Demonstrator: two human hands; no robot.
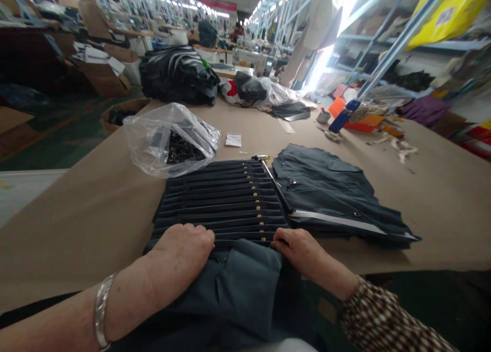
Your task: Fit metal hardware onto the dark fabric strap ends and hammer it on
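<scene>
Dark pieces of fabric with zippers (222,198) lie overlapped in rows on the table, their brass-coloured zipper pulls lined up on the right. My left hand (186,252) is closed, fingers curled over the left part of the nearest fabric piece (249,272), which drapes over the table's front edge. On that piece's right end, the fingers of my right hand (297,247) pinch the edge near the closest zipper pull. To the right lies a stack of dark cut fabric (326,183) with a pale strip along it. A thin metal-shafted tool (270,173) rests between the two piles.
A clear plastic bag (172,139) with dark hardware-fitted items sits behind the rows on the brown table (76,214). Further back stands a large dark fabric bundle (176,75). An orange box (364,122) and a blue object (344,115) are at back right. A small white paper (233,140) lies mid-table.
</scene>
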